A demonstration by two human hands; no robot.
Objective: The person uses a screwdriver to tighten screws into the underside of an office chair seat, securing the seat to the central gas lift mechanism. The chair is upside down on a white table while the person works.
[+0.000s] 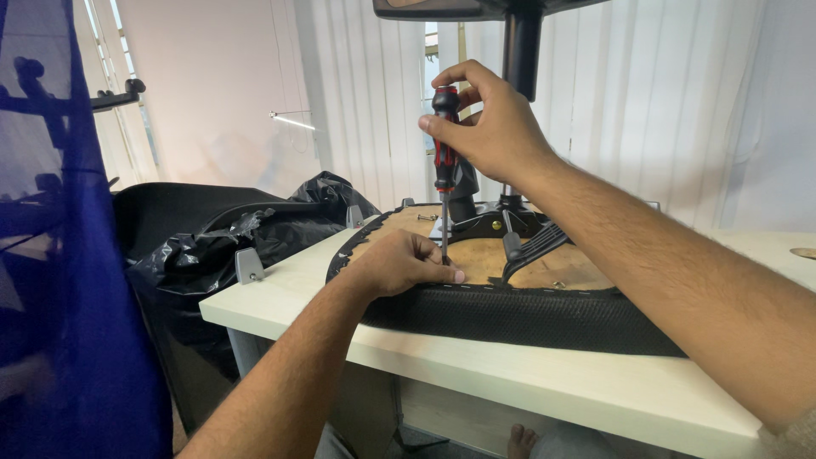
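Note:
An upturned office chair seat with black mesh fabric and a bare wooden underside lies on a pale table. My right hand grips the red and black handle of a screwdriver, held upright with its tip down on the wood near the seat's front edge. Beside the shaft's lower end, my left hand rests in a loose fist on the seat's stapled rim, fingertips next to the tip. Behind the screwdriver, the black chair mechanism and its column rise from the seat.
A black plastic bag lies crumpled over a dark chair part at the left. A blue mesh panel fills the left edge. White vertical blinds hang behind. Loose screws lie on the wood. A bare foot shows under the table.

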